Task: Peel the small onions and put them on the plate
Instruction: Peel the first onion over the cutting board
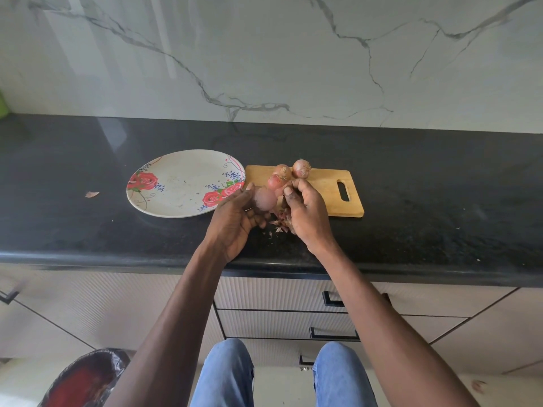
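Observation:
My left hand (235, 218) grips a pale, peeled small onion (266, 198) above the black counter, just right of the floral plate (176, 183). The plate holds no onions. My right hand (305, 212) is curled beside that onion, with bits of dry onion skin (283, 216) under its fingers. Three unpeeled small onions (301, 168) (282, 171) (275, 181) sit on the wooden cutting board (329, 186), right behind my hands.
Loose onion peel scraps (277, 229) lie on the counter under my hands, and one flake (92, 194) lies left of the plate. The counter's front edge (117, 258) runs below my wrists. A lined bin (85, 377) stands on the floor at lower left.

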Motion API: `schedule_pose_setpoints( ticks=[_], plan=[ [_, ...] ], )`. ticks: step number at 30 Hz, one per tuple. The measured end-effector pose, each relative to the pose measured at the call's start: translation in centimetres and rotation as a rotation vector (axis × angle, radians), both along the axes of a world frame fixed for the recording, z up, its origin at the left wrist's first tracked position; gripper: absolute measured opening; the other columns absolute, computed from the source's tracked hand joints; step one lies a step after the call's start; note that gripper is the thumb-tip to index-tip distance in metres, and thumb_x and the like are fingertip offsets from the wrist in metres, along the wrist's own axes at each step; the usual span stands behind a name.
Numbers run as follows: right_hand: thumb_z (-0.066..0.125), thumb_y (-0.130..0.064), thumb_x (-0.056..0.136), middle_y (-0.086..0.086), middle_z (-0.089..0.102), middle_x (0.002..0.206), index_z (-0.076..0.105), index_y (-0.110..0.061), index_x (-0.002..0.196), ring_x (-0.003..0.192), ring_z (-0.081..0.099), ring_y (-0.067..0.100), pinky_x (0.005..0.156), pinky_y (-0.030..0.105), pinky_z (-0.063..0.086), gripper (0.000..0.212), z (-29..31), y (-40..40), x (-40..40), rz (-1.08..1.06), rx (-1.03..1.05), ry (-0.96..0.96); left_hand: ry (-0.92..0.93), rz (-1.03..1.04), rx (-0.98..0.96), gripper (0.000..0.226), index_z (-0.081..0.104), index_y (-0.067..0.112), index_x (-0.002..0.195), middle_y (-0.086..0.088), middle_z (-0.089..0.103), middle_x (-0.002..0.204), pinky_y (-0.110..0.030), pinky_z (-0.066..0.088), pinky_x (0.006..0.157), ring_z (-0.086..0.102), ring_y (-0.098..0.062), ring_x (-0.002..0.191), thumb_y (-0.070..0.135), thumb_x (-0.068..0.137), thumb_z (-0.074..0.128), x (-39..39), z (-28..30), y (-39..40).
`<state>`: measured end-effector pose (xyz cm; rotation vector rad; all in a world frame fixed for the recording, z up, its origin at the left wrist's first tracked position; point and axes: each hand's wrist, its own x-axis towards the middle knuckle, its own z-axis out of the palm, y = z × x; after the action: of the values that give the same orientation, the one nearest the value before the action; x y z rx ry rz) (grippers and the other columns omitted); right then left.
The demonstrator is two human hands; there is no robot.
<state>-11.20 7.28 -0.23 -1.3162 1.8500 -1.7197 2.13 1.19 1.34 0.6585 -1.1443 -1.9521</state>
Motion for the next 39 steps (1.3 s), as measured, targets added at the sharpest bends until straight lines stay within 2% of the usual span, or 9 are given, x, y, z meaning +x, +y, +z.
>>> schedule_pose_setpoints(
  ticks=[7, 11, 15, 20, 25, 29, 33, 35, 39],
  plan=[
    [0.051, -0.011, 0.103, 0.002, 0.069, 0.098, 0.063, -0.010, 0.100, 0.096, 0.065, 0.013, 0.084, 0.029, 0.053, 0.012, -0.2, -0.1, -0.1, -0.021, 0.011, 0.013, -0.015, -0.072, -0.054, 0.019, 0.064, 0.007, 0.099, -0.009, 0.070, 0.086, -0.024, 0.048, 0.055, 0.060, -0.017, 0.070, 0.020, 0.087, 0.067, 0.3, -0.6, -0.5],
    [0.051, -0.008, 0.102, 0.001, 0.066, 0.093, 0.057, -0.018, 0.093, 0.086, 0.064, 0.014, 0.077, 0.029, 0.054, 0.015, -0.2, -0.1, -0.1, -0.058, -0.001, 0.020, 0.026, -0.039, -0.014, 0.015, 0.063, 0.008, 0.093, -0.008, 0.070, 0.078, -0.022, 0.047, 0.051, 0.060, -0.016, 0.064, 0.023, 0.090, 0.065, 0.1, -0.5, -0.5],
    [0.050, -0.005, 0.102, -0.010, 0.057, 0.087, 0.053, -0.015, 0.093, 0.080, 0.056, -0.004, 0.071, 0.009, 0.043, 0.014, 0.1, 0.1, 0.0, -0.115, -0.022, 0.065, 0.018, -0.025, 0.003, 0.021, 0.065, 0.009, 0.092, -0.009, 0.069, 0.074, -0.022, 0.048, 0.048, 0.060, -0.015, 0.059, 0.026, 0.100, 0.056, 0.2, -0.4, -0.3],
    [0.051, -0.002, 0.101, -0.013, 0.055, 0.089, 0.052, -0.012, 0.096, 0.086, 0.055, -0.005, 0.070, 0.004, 0.042, 0.011, 0.0, 0.2, -0.2, -0.166, -0.011, 0.086, 0.013, -0.014, 0.032, 0.029, 0.063, 0.007, 0.099, -0.016, 0.070, 0.082, -0.022, 0.046, 0.044, 0.060, -0.017, 0.057, 0.035, 0.102, 0.054, 0.2, -0.4, -0.5],
    [0.061, -0.001, 0.096, -0.005, 0.064, 0.096, 0.055, -0.011, 0.108, 0.087, 0.060, -0.004, 0.073, 0.006, 0.046, 0.017, -0.1, 0.1, -0.2, -0.121, -0.022, 0.121, 0.049, -0.014, 0.055, 0.034, 0.061, 0.004, 0.099, -0.021, 0.068, 0.085, -0.023, 0.046, 0.043, 0.060, -0.018, 0.055, 0.036, 0.104, 0.050, 0.3, -0.5, -0.8],
    [0.067, 0.000, 0.086, -0.001, 0.068, 0.091, 0.072, -0.007, 0.090, 0.084, 0.062, 0.003, 0.074, 0.010, 0.047, 0.010, -0.4, 0.1, -0.1, -0.110, -0.066, 0.243, 0.077, 0.002, 0.057, 0.029, 0.062, 0.004, 0.096, -0.020, 0.068, 0.085, -0.023, 0.049, 0.045, 0.060, -0.019, 0.057, 0.029, 0.105, 0.050, 0.1, -0.6, -0.9],
    [0.073, -0.011, 0.087, 0.002, 0.072, 0.099, 0.078, -0.005, 0.097, 0.093, 0.064, 0.005, 0.082, 0.009, 0.047, 0.013, -0.3, 0.2, -0.1, -0.120, -0.171, 0.276, 0.056, -0.017, 0.046, 0.026, 0.062, -0.001, 0.104, -0.019, 0.066, 0.085, -0.025, 0.053, 0.052, 0.061, -0.021, 0.063, 0.023, 0.105, 0.051, -0.1, -0.9, -1.2],
    [0.074, -0.015, 0.088, 0.001, 0.072, 0.102, 0.078, -0.005, 0.101, 0.097, 0.064, 0.002, 0.087, 0.012, 0.048, 0.018, -0.2, 0.3, 0.0, -0.104, -0.201, 0.276, 0.055, -0.041, 0.021, 0.023, 0.061, -0.001, 0.110, -0.022, 0.064, 0.089, -0.026, 0.055, 0.055, 0.062, -0.023, 0.066, 0.020, 0.103, 0.053, -0.1, -1.2, -1.4],
    [0.078, -0.016, 0.086, 0.003, 0.071, 0.104, 0.077, -0.004, 0.104, 0.098, 0.061, -0.008, 0.085, 0.009, 0.048, 0.022, -0.4, 0.2, 0.0, -0.087, -0.205, 0.281, 0.052, -0.058, -0.030, 0.015, 0.063, 0.003, 0.105, -0.020, 0.066, 0.090, -0.026, 0.057, 0.058, 0.064, -0.026, 0.070, 0.015, 0.101, 0.056, -0.3, -1.4, -1.3]
  ],
)
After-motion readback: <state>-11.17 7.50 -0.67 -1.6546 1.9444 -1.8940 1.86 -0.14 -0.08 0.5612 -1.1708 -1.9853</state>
